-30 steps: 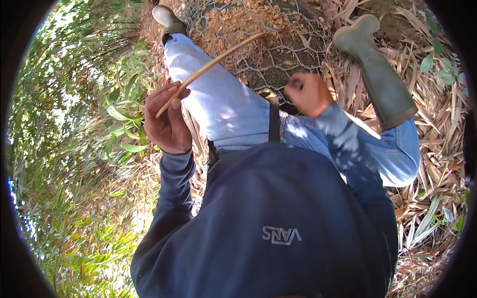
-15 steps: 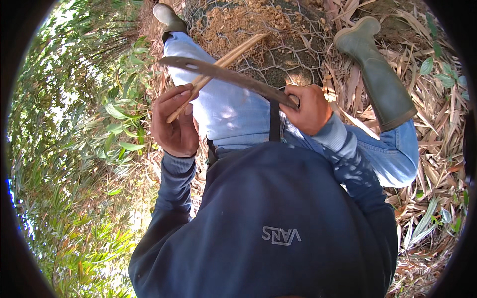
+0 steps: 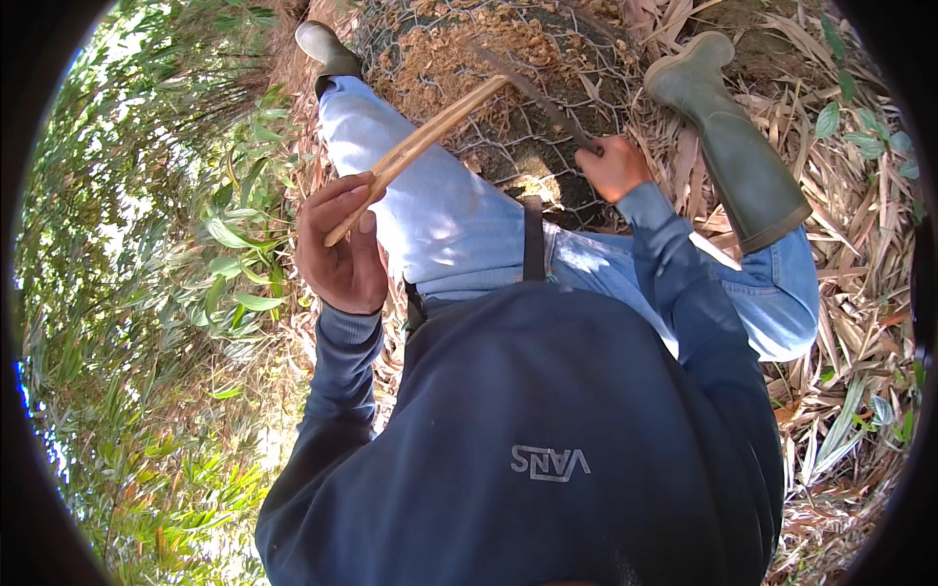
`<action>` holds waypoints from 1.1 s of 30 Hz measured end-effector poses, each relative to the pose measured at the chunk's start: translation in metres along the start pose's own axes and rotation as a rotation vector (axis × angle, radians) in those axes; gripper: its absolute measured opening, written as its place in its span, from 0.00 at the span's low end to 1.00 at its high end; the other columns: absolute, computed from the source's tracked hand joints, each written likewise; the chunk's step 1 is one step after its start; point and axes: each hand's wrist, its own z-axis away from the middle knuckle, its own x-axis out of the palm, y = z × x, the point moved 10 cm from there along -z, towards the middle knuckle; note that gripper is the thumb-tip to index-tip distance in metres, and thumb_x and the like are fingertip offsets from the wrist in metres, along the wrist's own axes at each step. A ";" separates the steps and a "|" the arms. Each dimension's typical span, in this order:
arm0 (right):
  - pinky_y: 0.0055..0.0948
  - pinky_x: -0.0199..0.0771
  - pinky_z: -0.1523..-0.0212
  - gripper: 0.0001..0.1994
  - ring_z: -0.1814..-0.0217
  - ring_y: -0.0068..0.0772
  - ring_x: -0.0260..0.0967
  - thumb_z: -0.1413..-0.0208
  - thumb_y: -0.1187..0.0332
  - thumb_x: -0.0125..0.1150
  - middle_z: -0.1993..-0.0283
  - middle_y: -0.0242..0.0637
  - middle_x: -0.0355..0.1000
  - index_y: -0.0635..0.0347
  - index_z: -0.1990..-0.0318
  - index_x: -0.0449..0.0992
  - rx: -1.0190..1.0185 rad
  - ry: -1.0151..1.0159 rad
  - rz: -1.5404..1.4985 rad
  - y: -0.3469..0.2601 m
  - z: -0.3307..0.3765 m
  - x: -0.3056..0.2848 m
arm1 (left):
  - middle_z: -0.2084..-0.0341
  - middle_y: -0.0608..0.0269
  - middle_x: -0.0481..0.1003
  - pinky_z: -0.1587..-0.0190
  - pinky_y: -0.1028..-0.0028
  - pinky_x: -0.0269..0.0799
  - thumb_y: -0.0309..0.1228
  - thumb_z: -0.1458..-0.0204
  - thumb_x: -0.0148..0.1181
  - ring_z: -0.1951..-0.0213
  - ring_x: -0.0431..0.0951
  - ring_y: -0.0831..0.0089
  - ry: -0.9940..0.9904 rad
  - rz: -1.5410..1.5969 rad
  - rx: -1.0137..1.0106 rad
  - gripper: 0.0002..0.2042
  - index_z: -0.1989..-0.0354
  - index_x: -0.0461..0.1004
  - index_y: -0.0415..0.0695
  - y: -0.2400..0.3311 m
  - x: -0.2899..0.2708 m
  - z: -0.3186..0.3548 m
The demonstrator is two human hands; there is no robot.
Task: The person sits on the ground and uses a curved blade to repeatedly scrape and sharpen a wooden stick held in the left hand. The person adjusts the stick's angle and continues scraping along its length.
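Note:
A pale split wooden stick (image 3: 430,137) is pinched in my left hand (image 3: 342,256), between the thumb and fingers near its lower end. It slants up and to the right, above my left thigh. My right hand (image 3: 619,170) is closed round the grip end of a long, dark-bladed machete (image 3: 549,109). The blade points up and to the left, blurred toward its tip. In the picture it passes close by the stick's far end; whether they touch, I cannot tell. The handle is mostly hidden in my fist.
Ahead, between my spread legs, lies a mound wrapped in wire mesh (image 3: 489,132) with brown crumbly shavings (image 3: 430,59) on top. My green rubber boots (image 3: 723,137) flank it. Dry leaves (image 3: 860,254) cover the ground at right; green plants (image 3: 239,234) grow at left.
My right hand has moved forward, carrying the machete from across the stick's middle to beside its far end. The left hand has stayed nearly still, with the stick in the same grip.

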 end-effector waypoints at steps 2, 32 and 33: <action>0.41 0.65 0.75 0.18 0.80 0.47 0.69 0.51 0.56 0.57 0.84 0.50 0.68 0.65 0.69 0.79 -0.086 -0.079 -0.047 -0.020 0.012 0.001 | 0.55 0.42 0.71 0.53 0.66 0.79 0.23 0.39 0.48 0.56 0.78 0.59 0.035 0.059 -0.028 0.09 0.55 0.67 0.31 -0.001 0.000 0.003; 0.43 0.66 0.76 0.10 0.79 0.54 0.68 0.54 0.65 0.65 0.84 0.49 0.66 0.61 0.77 0.73 -0.221 -0.087 -0.065 -0.106 0.051 -0.010 | 0.61 0.49 0.71 0.55 0.68 0.70 0.27 0.45 0.59 0.59 0.73 0.63 0.148 -0.128 -0.020 0.08 0.61 0.71 0.37 0.012 -0.001 0.012; 0.43 0.66 0.76 0.10 0.79 0.54 0.68 0.54 0.65 0.65 0.84 0.49 0.66 0.61 0.76 0.74 -0.280 -0.074 -0.065 -0.113 0.051 -0.015 | 0.61 0.49 0.71 0.54 0.68 0.70 0.27 0.45 0.59 0.59 0.73 0.63 0.145 -0.132 -0.020 0.08 0.62 0.71 0.37 0.011 -0.001 0.013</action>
